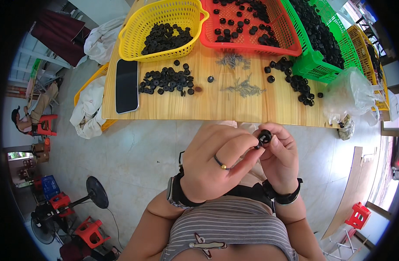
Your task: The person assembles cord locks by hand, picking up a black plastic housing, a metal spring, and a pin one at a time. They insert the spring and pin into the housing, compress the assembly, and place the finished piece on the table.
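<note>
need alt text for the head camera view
A person's left hand and right hand hold small black parts before a wooden table. On it are a phone, metal pins, and a yellow basket, red basket and green basket of black pieces.

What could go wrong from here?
1. The left hand and right hand pinch small black parts, apparently in front of the table's near edge; a slip could drop one to the floor.
2. The thin metal pins lie loose on the wood; a bump might scatter them.
3. The phone lies near the front-left corner and could get knocked off.
</note>
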Demonstrator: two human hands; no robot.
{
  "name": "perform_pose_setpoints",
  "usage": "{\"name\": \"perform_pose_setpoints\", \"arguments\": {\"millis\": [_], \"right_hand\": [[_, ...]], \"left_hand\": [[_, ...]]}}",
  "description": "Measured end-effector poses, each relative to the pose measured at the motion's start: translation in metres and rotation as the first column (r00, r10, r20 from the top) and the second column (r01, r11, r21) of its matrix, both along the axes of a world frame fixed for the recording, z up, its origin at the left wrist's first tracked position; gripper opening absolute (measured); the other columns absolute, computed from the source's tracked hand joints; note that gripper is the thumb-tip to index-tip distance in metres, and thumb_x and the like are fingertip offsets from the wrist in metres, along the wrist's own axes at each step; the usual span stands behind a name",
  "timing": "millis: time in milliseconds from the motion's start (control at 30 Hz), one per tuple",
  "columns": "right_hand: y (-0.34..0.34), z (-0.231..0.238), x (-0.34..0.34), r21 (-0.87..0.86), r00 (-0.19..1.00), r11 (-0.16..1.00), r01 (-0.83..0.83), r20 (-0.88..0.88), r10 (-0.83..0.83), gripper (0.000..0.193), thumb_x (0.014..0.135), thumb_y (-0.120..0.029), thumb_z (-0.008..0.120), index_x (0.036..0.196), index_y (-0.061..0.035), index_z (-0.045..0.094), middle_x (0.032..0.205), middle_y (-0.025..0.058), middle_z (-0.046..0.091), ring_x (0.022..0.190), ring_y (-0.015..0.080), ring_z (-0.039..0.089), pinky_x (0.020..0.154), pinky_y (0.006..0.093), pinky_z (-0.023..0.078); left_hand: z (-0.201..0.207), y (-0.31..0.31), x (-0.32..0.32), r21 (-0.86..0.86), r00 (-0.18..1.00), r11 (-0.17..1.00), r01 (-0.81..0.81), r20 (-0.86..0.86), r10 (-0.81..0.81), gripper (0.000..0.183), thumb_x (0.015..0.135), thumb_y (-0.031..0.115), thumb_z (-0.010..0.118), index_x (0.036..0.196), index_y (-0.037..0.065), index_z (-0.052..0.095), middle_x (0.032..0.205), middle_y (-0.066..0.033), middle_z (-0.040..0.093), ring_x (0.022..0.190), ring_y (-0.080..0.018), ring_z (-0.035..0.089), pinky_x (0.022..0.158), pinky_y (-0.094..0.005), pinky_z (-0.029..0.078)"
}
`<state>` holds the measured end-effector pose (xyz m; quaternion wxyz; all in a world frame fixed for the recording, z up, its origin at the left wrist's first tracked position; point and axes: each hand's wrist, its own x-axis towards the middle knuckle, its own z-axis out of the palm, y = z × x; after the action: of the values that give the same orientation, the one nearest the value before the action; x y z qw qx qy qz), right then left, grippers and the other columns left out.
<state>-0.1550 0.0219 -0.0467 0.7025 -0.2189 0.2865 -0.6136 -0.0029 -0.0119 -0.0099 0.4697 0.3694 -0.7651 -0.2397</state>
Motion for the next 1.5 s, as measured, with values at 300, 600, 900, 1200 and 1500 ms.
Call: {"name": "perform_pose_setpoints", "arguments": {"millis": [300,600,900,1200,1500], "right_hand": [[0.001,0.006,0.005,-0.013,0.997,0.999,0.047,-0.060,-0.048,0.025,0.086,-0.007,0.053,0.108,0.0035,0.055,0.098,0.0137,0.061,0.090,0.0195,0.060,0.078,0.0318,0.049],[0.000,0.006,0.006,-0.017,0.996,0.999,0.041,-0.074,-0.042,0.024,0.085,-0.005,0.054,0.107,0.0033,0.056,0.099,0.0142,0.061,0.090,0.0190,0.060,0.080,0.0312,0.049],[0.003,0.001,0.009,-0.006,0.986,0.995,0.101,-0.136,-0.101,0.023,0.082,-0.001,0.057,0.105,0.0029,0.058,0.100,0.0124,0.062,0.088,0.0161,0.060,0.077,0.0273,0.049],[0.008,0.003,0.019,-0.028,0.987,0.991,0.134,-0.083,-0.136,0.023,0.082,-0.003,0.058,0.104,0.0034,0.059,0.097,0.0153,0.062,0.083,0.0186,0.061,0.071,0.0271,0.050],[0.012,0.002,0.025,-0.002,0.982,0.983,0.181,-0.060,-0.181,0.025,0.081,-0.003,0.059,0.105,0.0037,0.059,0.093,0.0129,0.062,0.075,0.0173,0.059,0.064,0.0264,0.050]], "left_hand": [[0.000,-0.002,-0.001,-0.103,0.999,0.995,0.002,0.051,0.003,0.031,0.060,0.004,0.077,0.086,0.008,0.060,0.077,-0.0045,0.061,0.069,-0.0207,0.058,0.059,-0.0279,0.045],[0.000,-0.003,-0.002,-0.072,0.998,0.997,-0.029,0.055,0.033,0.030,0.059,0.004,0.077,0.083,0.007,0.061,0.075,-0.0052,0.060,0.068,-0.0210,0.056,0.059,-0.0284,0.044],[-0.006,-0.007,0.003,0.092,0.999,0.995,0.031,0.012,-0.032,0.026,0.060,0.007,0.077,0.080,0.007,0.060,0.074,-0.0059,0.058,0.066,-0.0191,0.054,0.060,-0.0273,0.042],[-0.026,-0.004,-0.002,0.467,0.868,0.810,0.355,-0.486,-0.100,0.043,0.075,0.020,0.069,0.108,0.003,0.048,0.105,-0.0051,0.052,0.088,-0.0112,0.049,0.075,-0.0257,0.038],[-0.022,-0.003,-0.009,0.530,0.633,0.441,0.724,-0.764,-0.122,0.056,0.081,0.040,0.060,0.116,-0.002,0.046,0.109,-0.0129,0.055,0.066,-0.0041,0.045,0.055,-0.0167,0.035]]}}
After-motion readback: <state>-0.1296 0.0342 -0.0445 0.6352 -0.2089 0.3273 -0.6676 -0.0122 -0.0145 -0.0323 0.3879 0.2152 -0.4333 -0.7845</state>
